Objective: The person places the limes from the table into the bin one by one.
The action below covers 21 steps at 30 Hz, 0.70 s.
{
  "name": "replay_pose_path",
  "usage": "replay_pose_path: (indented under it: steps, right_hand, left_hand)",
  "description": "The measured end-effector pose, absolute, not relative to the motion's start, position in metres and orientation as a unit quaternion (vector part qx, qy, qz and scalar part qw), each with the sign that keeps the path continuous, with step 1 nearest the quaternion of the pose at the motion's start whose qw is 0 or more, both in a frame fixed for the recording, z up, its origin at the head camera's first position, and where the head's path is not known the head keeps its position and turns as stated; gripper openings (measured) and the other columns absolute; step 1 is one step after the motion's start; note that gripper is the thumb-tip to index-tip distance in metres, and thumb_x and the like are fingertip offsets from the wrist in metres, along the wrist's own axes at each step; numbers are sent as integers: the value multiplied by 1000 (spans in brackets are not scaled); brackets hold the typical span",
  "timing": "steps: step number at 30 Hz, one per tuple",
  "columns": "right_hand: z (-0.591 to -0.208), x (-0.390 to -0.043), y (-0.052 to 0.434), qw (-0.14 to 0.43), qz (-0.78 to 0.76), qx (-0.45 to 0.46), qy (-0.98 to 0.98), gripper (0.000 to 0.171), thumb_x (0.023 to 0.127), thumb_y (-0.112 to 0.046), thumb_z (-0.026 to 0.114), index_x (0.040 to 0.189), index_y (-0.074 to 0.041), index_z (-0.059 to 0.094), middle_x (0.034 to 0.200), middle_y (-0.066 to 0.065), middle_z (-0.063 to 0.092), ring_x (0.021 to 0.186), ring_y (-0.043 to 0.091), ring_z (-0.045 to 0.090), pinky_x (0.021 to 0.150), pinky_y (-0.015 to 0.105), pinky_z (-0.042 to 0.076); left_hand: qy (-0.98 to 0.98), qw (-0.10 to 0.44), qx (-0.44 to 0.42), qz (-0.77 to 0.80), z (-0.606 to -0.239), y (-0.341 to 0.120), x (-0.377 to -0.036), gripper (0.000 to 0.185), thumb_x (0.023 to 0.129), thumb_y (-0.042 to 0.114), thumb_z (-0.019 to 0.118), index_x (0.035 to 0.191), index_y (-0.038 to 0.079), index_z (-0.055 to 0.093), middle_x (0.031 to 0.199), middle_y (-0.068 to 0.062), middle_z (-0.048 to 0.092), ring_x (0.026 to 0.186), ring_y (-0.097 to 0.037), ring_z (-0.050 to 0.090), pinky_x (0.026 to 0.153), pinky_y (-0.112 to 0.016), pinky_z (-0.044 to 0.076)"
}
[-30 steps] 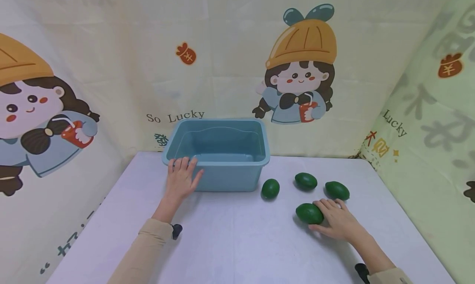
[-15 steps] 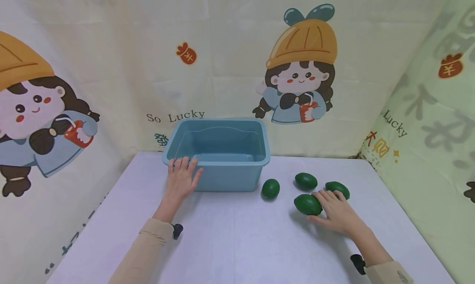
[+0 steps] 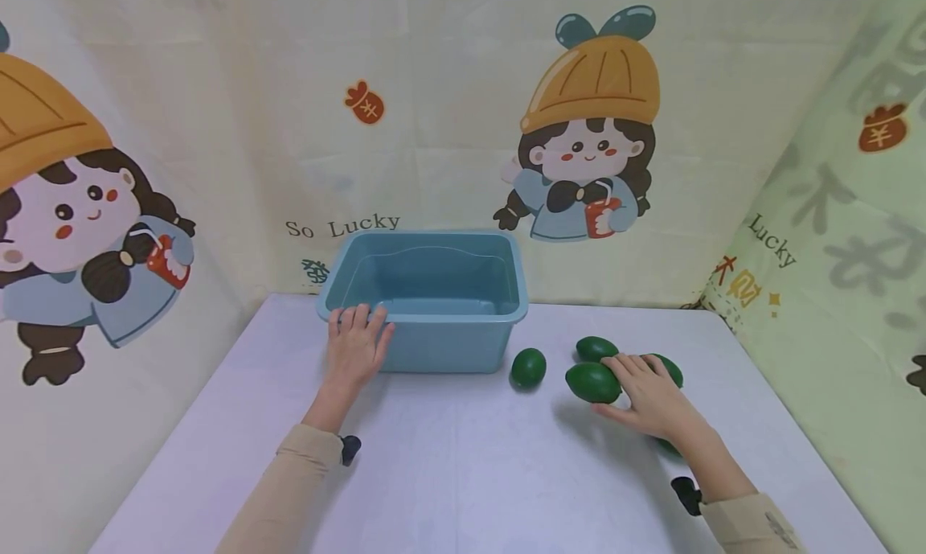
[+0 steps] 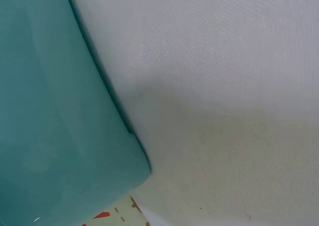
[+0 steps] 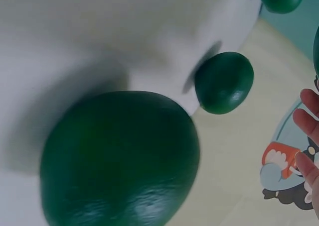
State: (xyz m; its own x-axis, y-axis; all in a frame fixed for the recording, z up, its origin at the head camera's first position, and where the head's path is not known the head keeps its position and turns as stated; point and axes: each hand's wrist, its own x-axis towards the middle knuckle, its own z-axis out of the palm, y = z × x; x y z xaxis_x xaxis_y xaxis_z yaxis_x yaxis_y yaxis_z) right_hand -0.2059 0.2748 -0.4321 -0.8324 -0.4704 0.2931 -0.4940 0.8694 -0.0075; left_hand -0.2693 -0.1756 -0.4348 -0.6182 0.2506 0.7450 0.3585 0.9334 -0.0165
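Note:
My right hand [image 3: 649, 396] holds a dark green lime [image 3: 593, 383], thumb on the near side and fingers over the top. A shadow lies on the table below this lime. Close by are a lime [image 3: 596, 348] behind it, another lime [image 3: 669, 369] partly hidden by the hand, and one lime [image 3: 668, 447] mostly hidden under the wrist. A further lime [image 3: 528, 368] lies beside a blue plastic basin [image 3: 448, 346]. My left hand [image 3: 353, 349] rests its straight fingers on the basin's front rim, thumb spread apart. In the right wrist view, the fingers [image 5: 310, 122] show at the right edge.
The basin stands at the back of the white table [image 3: 434, 457], near a printed cloth backdrop [image 3: 448, 136]. Its visible floor holds nothing. Another printed cloth [image 3: 854, 240] hangs along the right side. A large lime [image 5: 119, 159] fills the right wrist view's lower left.
My right hand has moved away from me and slightly left with the lime, uncovering part of another lime beneath the wrist. My left hand has stayed on the basin's rim.

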Motion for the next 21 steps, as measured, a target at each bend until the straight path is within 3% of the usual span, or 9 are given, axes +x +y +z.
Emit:
replay_pose_path:
  steps: [14,21]
  right_hand:
    - [-413,-219,264,129,42,236,-962,73,76,-60,60,122,-5,47,118,16,53,111,34,46,96,56,25]
    - [-405,-222,261,131,59,230,-963,71,74,-54,66,123,-6,47,117,15,53,111,32,46,97,56,26]
  left_hand:
    - [-891,411,-174,-82,-435,-175,-271,53,98,47,14,108,9,51,100,-16,45,100,-34,40,93,-53,21]
    - [-883,426,-179,-79,-437,-175,-274,51,98,46,17,106,9,51,99,-16,44,98,-33,38,92,-52,22]
